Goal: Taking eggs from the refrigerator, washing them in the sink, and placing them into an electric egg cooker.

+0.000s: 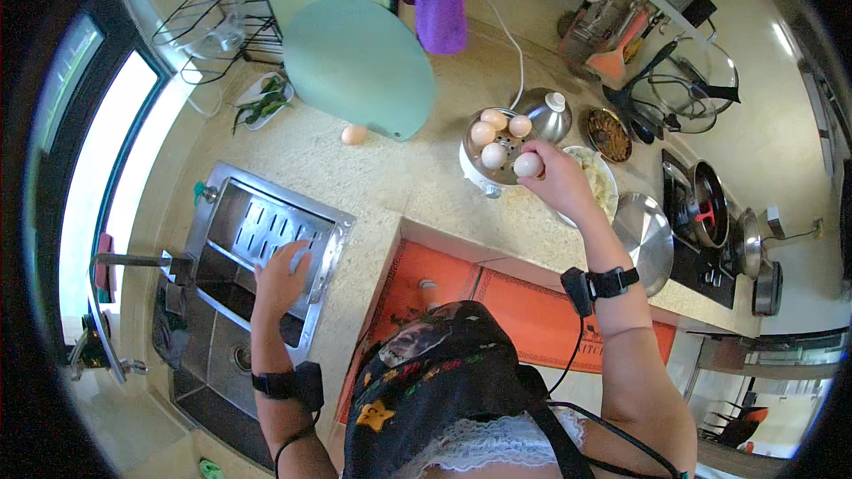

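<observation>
My right hand (552, 173) pinches an egg (528, 165) between thumb and fingers, at the front right of a white electric egg cooker (471, 173). Several eggs (494, 156) sit on the cooker's perforated metal plate; I cannot tell whether the held egg touches it. One more egg (354, 135) lies alone on the stone counter, left of the cooker. Over the sink's slotted steel drain tray (256, 216) hovers my left hand (283, 279), its fingers apart and nothing seen in them. A domed steel lid with a white knob (542, 121) rests right behind the cooker.
A plate of pale food (599, 173) and a round steel lid (642, 239) lie near my right forearm. Farther right, a pan (709, 203) stands on the black hob (705, 273). Green peppers fill a small dish (269, 113) beside a green cutting board (359, 66). A faucet (136, 259) spans the left side.
</observation>
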A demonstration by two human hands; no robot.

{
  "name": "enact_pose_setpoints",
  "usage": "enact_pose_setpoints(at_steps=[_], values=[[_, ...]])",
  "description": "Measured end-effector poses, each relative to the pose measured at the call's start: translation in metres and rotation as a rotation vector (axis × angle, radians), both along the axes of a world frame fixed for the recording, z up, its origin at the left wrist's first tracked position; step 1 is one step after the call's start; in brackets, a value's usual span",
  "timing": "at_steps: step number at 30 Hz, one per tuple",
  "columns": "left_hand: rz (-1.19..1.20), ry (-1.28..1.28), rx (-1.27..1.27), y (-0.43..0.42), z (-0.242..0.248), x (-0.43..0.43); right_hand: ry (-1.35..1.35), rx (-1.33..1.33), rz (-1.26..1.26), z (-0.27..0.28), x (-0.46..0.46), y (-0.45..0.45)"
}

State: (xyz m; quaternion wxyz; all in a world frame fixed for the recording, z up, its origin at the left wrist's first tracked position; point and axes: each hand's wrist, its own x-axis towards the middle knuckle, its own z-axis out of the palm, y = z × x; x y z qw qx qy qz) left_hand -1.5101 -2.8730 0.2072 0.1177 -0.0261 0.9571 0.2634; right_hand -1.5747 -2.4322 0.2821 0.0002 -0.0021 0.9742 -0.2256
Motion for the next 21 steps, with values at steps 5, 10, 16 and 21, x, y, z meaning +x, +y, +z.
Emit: enact_pose_setpoints(at_steps=[5,10,16,21], values=[[-0.042,-0.088,0.011,0.06,0.015,-0.031,-0.089,0.086,0.059,-0.024,-0.028,0.029],[-0.033,-0.08,-0.041,0.065,0.008,-0.037,-0.094,0.092,0.149,-0.022,-0.036,0.024],[-0.001,-0.072,-0.017,0.057,0.004,-0.037,-0.08,0.055,0.193,-0.033,-0.036,0.029],[0.054,-0.071,-0.009,0.044,0.009,-0.032,-0.075,0.106,0.127,-0.021,-0.03,0.021]])
